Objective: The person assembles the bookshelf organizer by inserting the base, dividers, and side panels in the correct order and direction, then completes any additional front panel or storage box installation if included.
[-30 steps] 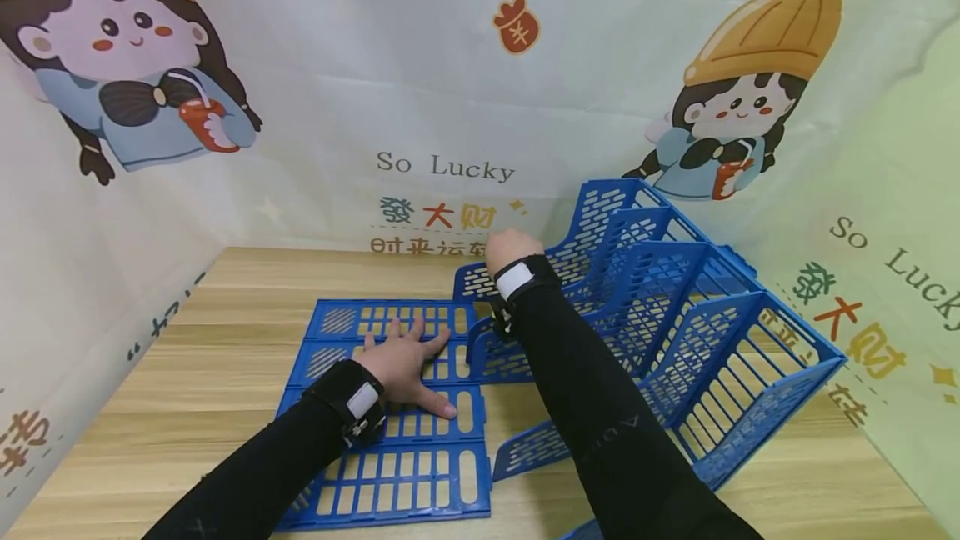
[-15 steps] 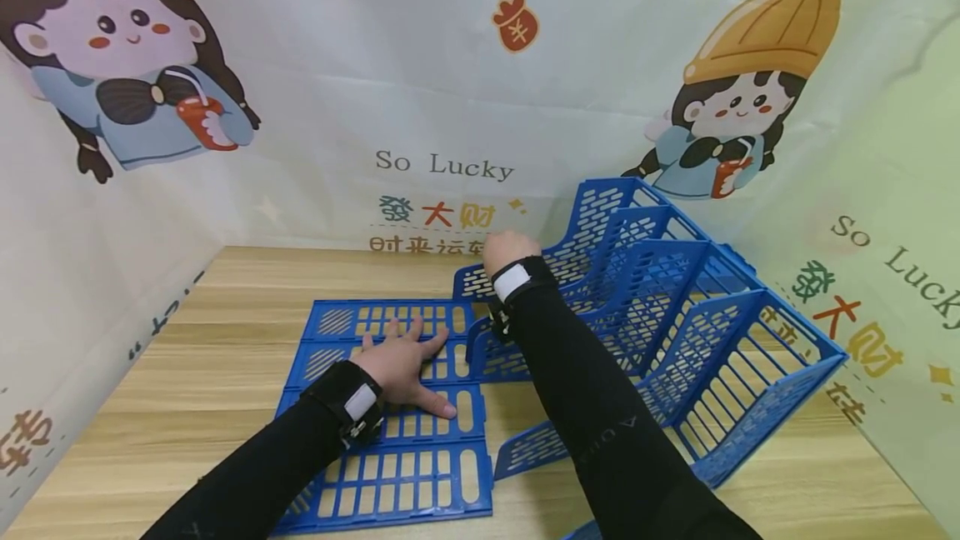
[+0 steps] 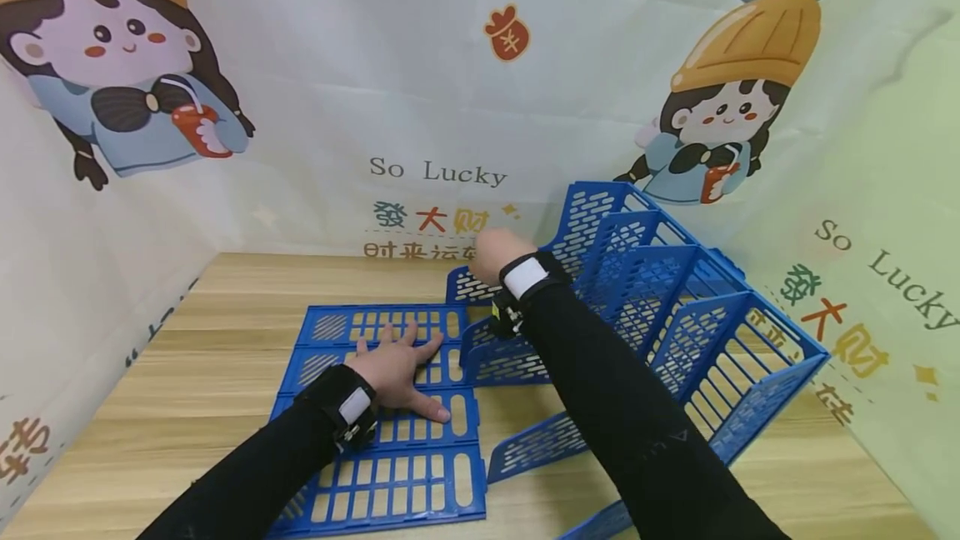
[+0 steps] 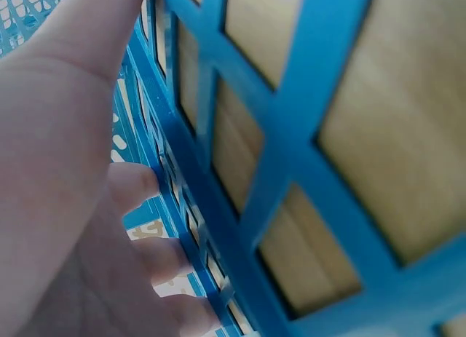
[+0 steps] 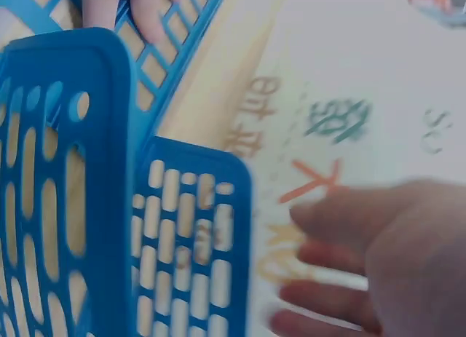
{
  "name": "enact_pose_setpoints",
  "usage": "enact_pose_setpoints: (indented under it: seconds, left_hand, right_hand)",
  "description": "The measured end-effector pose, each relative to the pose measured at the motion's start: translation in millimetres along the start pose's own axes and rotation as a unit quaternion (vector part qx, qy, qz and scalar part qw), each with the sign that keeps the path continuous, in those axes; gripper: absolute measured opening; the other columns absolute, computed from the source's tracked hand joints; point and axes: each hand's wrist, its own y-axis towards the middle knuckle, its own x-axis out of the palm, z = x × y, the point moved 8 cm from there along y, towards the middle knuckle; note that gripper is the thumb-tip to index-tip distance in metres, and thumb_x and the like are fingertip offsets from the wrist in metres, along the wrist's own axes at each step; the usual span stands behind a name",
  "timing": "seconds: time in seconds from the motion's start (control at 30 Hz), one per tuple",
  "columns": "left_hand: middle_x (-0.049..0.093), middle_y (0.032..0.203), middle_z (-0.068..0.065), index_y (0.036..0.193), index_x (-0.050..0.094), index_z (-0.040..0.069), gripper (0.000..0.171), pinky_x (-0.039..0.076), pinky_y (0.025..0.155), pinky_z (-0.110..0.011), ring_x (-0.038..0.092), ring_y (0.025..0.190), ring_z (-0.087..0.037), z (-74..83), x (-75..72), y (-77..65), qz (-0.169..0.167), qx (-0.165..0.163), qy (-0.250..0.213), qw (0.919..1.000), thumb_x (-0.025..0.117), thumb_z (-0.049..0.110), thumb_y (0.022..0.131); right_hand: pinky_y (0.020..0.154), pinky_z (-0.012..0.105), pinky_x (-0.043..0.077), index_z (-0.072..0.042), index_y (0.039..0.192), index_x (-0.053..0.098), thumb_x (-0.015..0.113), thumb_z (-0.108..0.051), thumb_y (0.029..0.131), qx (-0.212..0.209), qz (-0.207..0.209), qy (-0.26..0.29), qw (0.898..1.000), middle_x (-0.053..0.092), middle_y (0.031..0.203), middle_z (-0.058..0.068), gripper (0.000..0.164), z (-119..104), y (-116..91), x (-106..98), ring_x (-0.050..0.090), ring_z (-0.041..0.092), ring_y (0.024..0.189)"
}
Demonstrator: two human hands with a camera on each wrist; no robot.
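A blue perforated plastic panel (image 3: 420, 447) lies flat on the table, made up of several joined sections. My left hand (image 3: 393, 372) rests on it with fingers spread. In the left wrist view, the fingertips (image 4: 171, 257) touch the panel's lattice. To the right stands a blue file rack (image 3: 678, 269) with several upright slotted dividers, their low front ends beside the flat panel. My right hand (image 3: 498, 255) hangs over the rack's far divider (image 5: 242, 199). The right wrist view shows this hand apart from the divider, fingers loosely bent and blurred, holding nothing.
The wood-grain table (image 3: 225, 307) is bounded behind by a pale printed cloth (image 3: 337, 90) and by cloth at both sides. The far end of the rack is close to the back cloth. My right forearm (image 3: 622, 390) crosses over the dividers.
My right hand has come off the rack's far divider, shifting slightly left. The left hand stays on the panel. The whole head view has shifted a little.
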Motion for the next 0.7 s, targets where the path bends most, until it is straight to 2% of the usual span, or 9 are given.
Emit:
enact_pose_setpoints:
  seconds: [0.07, 0.17, 0.23, 0.3, 0.47, 0.7]
  left_hand:
    - [0.01, 0.184, -0.022, 0.176, 0.026, 0.029, 0.126, 0.006, 0.126, -0.088, 0.003, 0.167, -0.06, -0.5, 0.0, 1.3, 0.0, -0.001, 0.001, 1.0, 0.087, 0.077, 0.077]
    - [0.01, 0.184, -0.024, 0.177, 0.025, 0.028, 0.126, 0.006, 0.125, -0.089, 0.003, 0.166, -0.061, -0.5, 0.2, 2.4, -0.002, -0.001, 0.001, 1.0, 0.087, 0.077, 0.077]
    - [0.01, 0.184, -0.025, 0.177, 0.025, 0.028, 0.127, 0.007, 0.124, -0.089, 0.003, 0.166, -0.062, -0.1, 0.6, 2.5, -0.003, -0.002, -0.001, 1.0, 0.087, 0.077, 0.078]
    - [0.009, 0.183, -0.026, 0.177, 0.025, 0.027, 0.127, 0.008, 0.123, -0.09, 0.004, 0.165, -0.063, 1.4, 0.8, 2.4, -0.004, 0.0, -0.003, 1.0, 0.087, 0.077, 0.078]
    - [0.009, 0.183, -0.027, 0.177, 0.025, 0.026, 0.126, 0.008, 0.123, -0.09, 0.004, 0.165, -0.064, -0.7, 0.1, -0.8, 0.0, 0.001, -0.009, 1.0, 0.087, 0.075, 0.079]
    - [0.01, 0.183, -0.027, 0.177, 0.025, 0.026, 0.126, 0.007, 0.125, -0.089, 0.004, 0.165, -0.063, 2.5, -0.6, -2.7, 0.003, 0.007, -0.013, 0.9999, 0.088, 0.074, 0.079]
  right_hand:
    - [0.096, 0.042, 0.062, -0.007, 0.121, 0.08, 0.066, -0.033, 0.111, -0.053, -0.013, -0.015, 0.998, 0.081, 0.118, 0.011, 0.031, -9, -12, -3, 0.076, 0.026, 0.104]
    - [0.082, 0.034, 0.057, -0.013, 0.115, 0.084, 0.068, -0.041, 0.11, -0.12, -0.079, -0.033, 0.989, 0.081, 0.107, 0.003, 0.032, -21, -31, 5, 0.07, 0.017, 0.088]
    - [0.082, 0.03, 0.057, -0.016, 0.115, 0.085, 0.072, -0.044, 0.107, -0.146, -0.12, -0.04, 0.981, 0.081, 0.108, -0.001, 0.032, -26, -43, 13, 0.069, 0.013, 0.089]
    - [0.084, 0.031, 0.058, -0.016, 0.114, 0.086, 0.075, -0.04, 0.106, -0.157, -0.142, -0.042, 0.976, 0.083, 0.11, 0.0, 0.027, -27, -53, 19, 0.073, 0.015, 0.093]
    - [0.096, 0.036, 0.063, -0.014, 0.114, 0.086, 0.076, -0.022, 0.106, -0.177, -0.096, -0.069, 0.977, 0.084, 0.117, 0.003, 0.015, -35, -55, 22, 0.078, 0.02, 0.108]
    - [0.099, 0.039, 0.063, -0.013, 0.117, 0.085, 0.071, -0.017, 0.108, -0.16, -0.041, -0.082, 0.983, 0.083, 0.122, 0.005, 0.017, -32, -46, 22, 0.078, 0.023, 0.111]
